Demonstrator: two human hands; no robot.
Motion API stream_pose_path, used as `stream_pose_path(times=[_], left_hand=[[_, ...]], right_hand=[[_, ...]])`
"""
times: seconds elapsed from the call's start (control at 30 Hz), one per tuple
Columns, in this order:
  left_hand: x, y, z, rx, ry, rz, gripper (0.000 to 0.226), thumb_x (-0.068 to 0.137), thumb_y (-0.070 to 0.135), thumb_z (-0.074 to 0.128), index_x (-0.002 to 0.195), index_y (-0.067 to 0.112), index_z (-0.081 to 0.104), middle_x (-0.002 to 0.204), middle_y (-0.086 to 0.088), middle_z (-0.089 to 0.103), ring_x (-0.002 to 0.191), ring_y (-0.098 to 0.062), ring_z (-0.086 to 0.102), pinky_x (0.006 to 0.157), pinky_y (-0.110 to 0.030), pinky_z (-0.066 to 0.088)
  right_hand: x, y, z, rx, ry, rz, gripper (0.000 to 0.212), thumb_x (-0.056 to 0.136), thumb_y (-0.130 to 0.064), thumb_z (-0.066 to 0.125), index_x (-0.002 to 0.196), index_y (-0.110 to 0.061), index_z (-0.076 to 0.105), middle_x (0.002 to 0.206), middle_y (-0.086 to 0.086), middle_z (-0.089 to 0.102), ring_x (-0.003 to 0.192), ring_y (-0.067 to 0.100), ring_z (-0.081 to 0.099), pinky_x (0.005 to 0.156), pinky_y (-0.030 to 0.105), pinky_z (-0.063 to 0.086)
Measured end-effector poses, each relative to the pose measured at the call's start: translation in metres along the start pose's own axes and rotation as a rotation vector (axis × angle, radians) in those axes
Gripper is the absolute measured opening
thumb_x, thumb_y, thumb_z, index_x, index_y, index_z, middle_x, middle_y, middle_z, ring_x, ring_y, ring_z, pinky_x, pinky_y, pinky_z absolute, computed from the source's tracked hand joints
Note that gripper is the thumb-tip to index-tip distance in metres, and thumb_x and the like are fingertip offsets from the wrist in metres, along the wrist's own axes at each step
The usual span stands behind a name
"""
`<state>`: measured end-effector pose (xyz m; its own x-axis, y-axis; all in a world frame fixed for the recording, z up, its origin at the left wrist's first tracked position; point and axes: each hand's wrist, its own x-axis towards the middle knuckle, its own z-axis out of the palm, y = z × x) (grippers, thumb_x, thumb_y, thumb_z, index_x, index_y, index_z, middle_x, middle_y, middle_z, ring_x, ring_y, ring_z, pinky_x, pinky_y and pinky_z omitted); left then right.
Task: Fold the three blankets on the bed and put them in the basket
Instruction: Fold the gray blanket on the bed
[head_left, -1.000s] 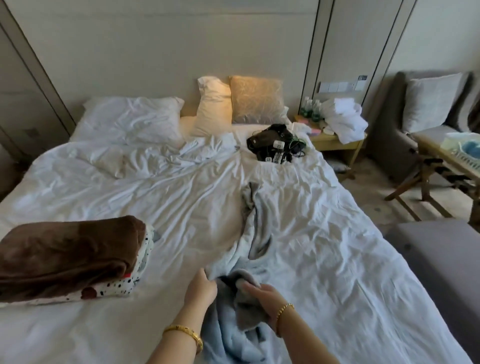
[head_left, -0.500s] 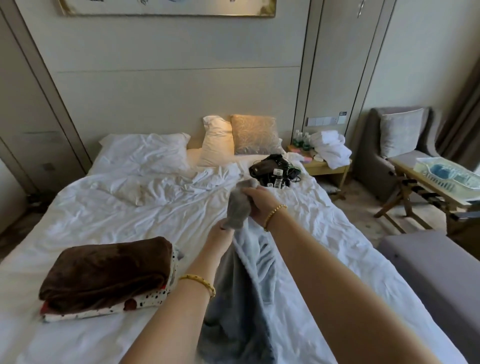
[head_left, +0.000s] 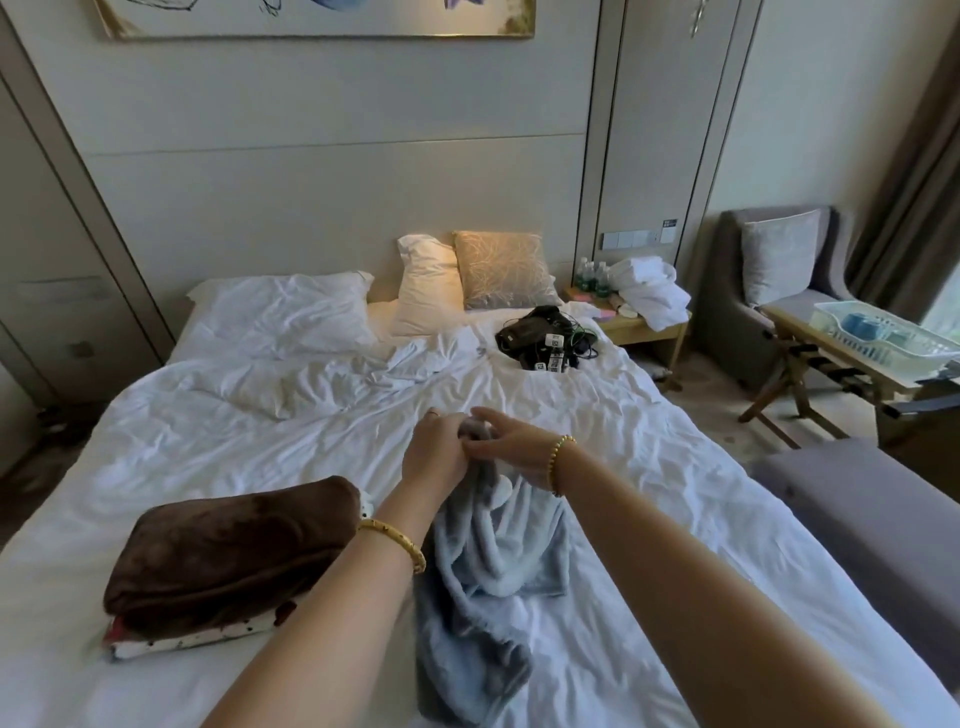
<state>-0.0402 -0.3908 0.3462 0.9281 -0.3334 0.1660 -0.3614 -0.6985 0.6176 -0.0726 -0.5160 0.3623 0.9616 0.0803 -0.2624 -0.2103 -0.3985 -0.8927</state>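
Now, hands: the left hand (head_left: 434, 452) and right hand (head_left: 511, 447) meet at the centre of the frame, both with fingers curled round one bunched end of the grey blanket (head_left: 493, 561), lifted off the bed (head_left: 649, 467).
Grey blanket: it hangs from that grip in loose folds and trails down to the lower middle of the frame, crumpled, no clean edge showing.
Folded pile: the brown blanket (head_left: 234, 551) lies folded on top of a spotted blanket (head_left: 208, 636) at lower left, just beside the left forearm.
Basket: none that I can pick out with certainty; a pale plastic tray (head_left: 883, 332) sits on a stand at the right edge.
Risk, grip: both hands hold the same bunch, so shaking it out probably won't find the corners and the fold may come out lopsided.
Risk, pile: a wide sweep of the left arm could knock the folded pile askew.
Risk, clutter: the black cables and gear (head_left: 545, 343) at upper centre could snag if the blanket is flung forward.
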Motion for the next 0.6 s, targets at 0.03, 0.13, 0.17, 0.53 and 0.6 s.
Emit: stream_pose_path(times=[0.03,0.13,0.17,0.53,0.6], left_hand=[[0.000,-0.002,-0.006,-0.023,0.023,-0.005,0.029,0.087,0.011,0.044,0.090,0.022,0.070,0.100,-0.005,0.057,0.088,-0.025,0.058,0.075,-0.027,0.044],[0.003,-0.013,-0.023,-0.150,-0.043,-0.062,0.033,0.087,0.005,0.038,0.095,0.011,0.069,0.108,-0.010,0.064,0.099,-0.026,0.057,0.080,-0.030,0.044],[0.003,-0.015,-0.027,-0.177,-0.085,-0.071,0.031,0.087,0.004,0.038,0.093,0.010,0.068,0.106,-0.009,0.064,0.099,-0.026,0.057,0.081,-0.032,0.046],[-0.013,-0.036,-0.018,-0.107,-0.336,-0.065,0.028,0.086,0.026,0.059,0.106,0.006,0.062,0.099,-0.013,0.066,0.088,-0.022,0.057,0.072,-0.028,0.042],[-0.015,-0.043,-0.007,-0.132,-0.360,-0.177,0.027,0.087,0.026,0.058,0.107,0.007,0.060,0.088,-0.007,0.062,0.085,-0.022,0.058,0.069,-0.027,0.041]], right_hand=[[0.002,-0.004,0.003,-0.020,0.022,-0.016,0.060,0.089,-0.013,0.058,0.142,-0.012,0.032,0.137,0.016,0.045,0.112,0.022,0.052,0.094,0.029,0.046],[0.005,-0.014,0.009,-0.272,0.048,-0.022,0.048,0.087,-0.012,0.056,0.133,-0.008,0.043,0.119,0.011,0.053,0.079,0.010,0.048,0.062,0.017,0.037],[0.006,-0.015,0.012,-0.375,0.033,-0.016,0.043,0.087,-0.015,0.056,0.129,-0.007,0.046,0.115,0.010,0.054,0.083,0.014,0.049,0.064,0.019,0.036],[0.018,-0.044,0.026,-0.218,0.471,-0.144,0.022,0.096,-0.015,0.036,0.096,-0.003,0.054,0.097,0.018,0.058,0.092,0.028,0.053,0.085,0.036,0.043],[0.015,-0.058,0.017,-0.069,0.604,-0.171,0.027,0.097,-0.014,0.033,0.100,0.001,0.055,0.099,0.020,0.057,0.095,0.029,0.053,0.082,0.032,0.040]])
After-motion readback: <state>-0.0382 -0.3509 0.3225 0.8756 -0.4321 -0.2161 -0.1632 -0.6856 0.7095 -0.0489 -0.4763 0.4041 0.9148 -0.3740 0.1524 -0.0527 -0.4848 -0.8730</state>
